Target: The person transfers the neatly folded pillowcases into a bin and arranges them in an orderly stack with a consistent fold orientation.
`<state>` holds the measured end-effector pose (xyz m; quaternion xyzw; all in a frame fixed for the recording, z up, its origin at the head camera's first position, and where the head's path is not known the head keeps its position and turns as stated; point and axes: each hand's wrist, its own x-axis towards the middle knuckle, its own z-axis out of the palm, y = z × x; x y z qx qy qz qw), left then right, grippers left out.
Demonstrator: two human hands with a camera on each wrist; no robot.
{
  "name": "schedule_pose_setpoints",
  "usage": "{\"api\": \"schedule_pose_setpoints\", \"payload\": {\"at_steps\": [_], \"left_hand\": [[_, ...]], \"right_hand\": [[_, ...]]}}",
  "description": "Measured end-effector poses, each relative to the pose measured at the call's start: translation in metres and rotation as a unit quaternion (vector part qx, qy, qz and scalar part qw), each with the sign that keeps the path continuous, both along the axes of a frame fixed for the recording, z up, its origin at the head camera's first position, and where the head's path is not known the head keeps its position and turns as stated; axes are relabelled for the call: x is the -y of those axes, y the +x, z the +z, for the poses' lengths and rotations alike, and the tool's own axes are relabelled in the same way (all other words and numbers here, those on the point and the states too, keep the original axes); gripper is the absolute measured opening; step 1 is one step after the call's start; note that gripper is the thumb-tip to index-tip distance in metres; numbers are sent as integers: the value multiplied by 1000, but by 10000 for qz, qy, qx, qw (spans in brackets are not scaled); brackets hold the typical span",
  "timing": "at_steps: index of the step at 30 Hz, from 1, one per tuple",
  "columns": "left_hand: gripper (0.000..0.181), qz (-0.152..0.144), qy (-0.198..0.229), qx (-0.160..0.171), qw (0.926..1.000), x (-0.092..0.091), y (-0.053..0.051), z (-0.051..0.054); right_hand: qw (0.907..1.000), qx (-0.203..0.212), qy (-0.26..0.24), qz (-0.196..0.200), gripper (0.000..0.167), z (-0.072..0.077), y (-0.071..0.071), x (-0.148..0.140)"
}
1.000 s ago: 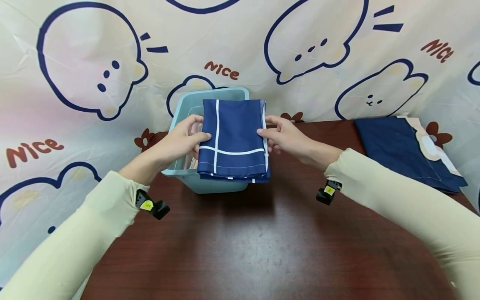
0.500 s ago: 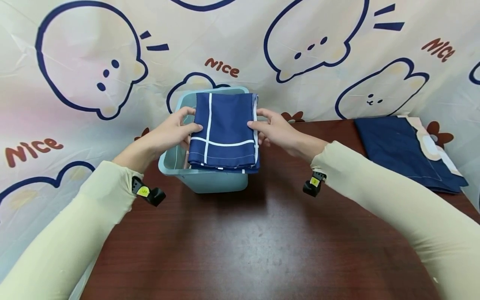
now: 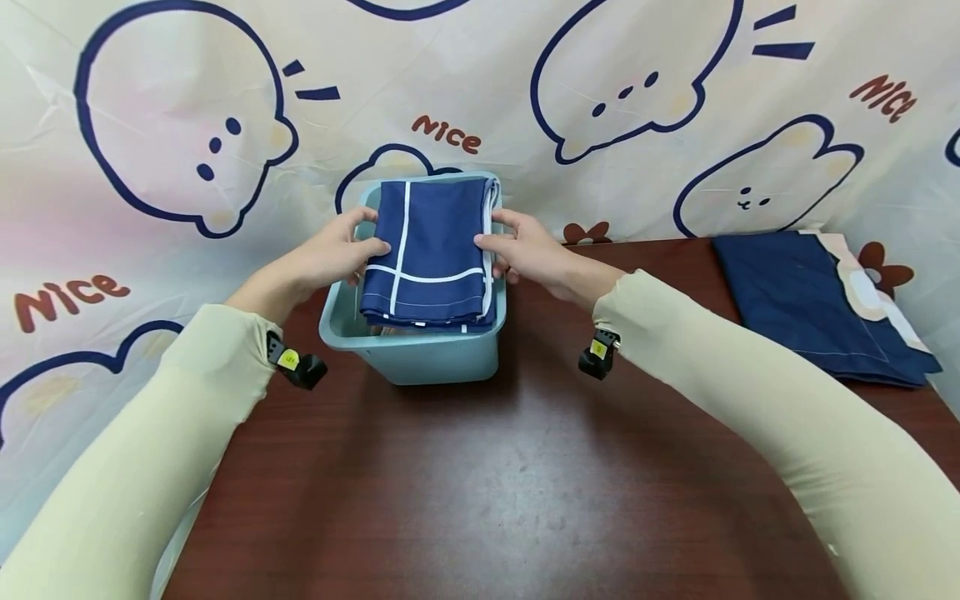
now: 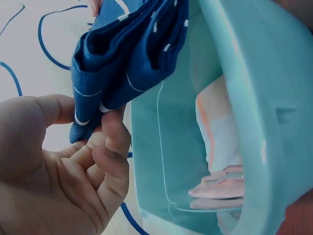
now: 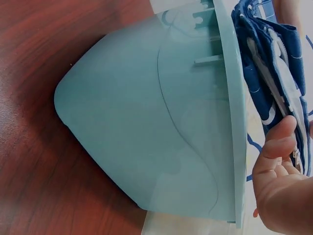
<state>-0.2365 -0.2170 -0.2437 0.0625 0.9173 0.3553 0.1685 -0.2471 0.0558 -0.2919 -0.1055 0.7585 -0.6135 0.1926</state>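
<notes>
A folded navy cloth with white lines (image 3: 438, 229) is held level over the mouth of a light blue plastic bin (image 3: 423, 360). At its left edge my left hand (image 3: 330, 254) pinches it, thumb on top and fingers beneath. My right hand (image 3: 532, 254) grips the opposite edge the same way. Several folded layers of the cloth (image 4: 132, 54) show in the left wrist view, along with pale pink-and-white folded fabric (image 4: 222, 132) lying inside the bin. A zip edge of the cloth (image 5: 279, 73) is visible above the bin's rim in the right wrist view.
The bin stands on a dark red-brown wooden table (image 3: 510, 483), close to a printed curtain (image 3: 315, 50) at the back. Another folded navy cloth (image 3: 802, 300) with a cream-and-white patterned part lies at the table's far right.
Both hands have carried the folded cloth left and slightly away from me, from the bin's front right to above its opening. The bin and the other cloth have stayed put.
</notes>
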Motion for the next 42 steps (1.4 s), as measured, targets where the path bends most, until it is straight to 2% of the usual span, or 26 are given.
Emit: {"api": "schedule_pose_setpoints", "payload": {"at_steps": [15, 22, 31, 38, 42], "left_hand": [[50, 134, -135, 150, 9997, 7, -15, 2], [50, 125, -408, 258, 9988, 12, -23, 2], [48, 134, -659, 492, 9965, 15, -32, -3], [53, 111, -949, 502, 9942, 14, -40, -10], [56, 76, -1042, 633, 9925, 11, -43, -14]], "right_hand": [[9995, 76, 282, 139, 52, 3, -13, 18], [9978, 307, 423, 410, 58, 9, -17, 29], [9948, 664, 523, 562, 62, 12, -22, 41], [9918, 975, 632, 524, 80, 11, -26, 47], [9897, 1095, 599, 701, 77, 12, -28, 50]]}}
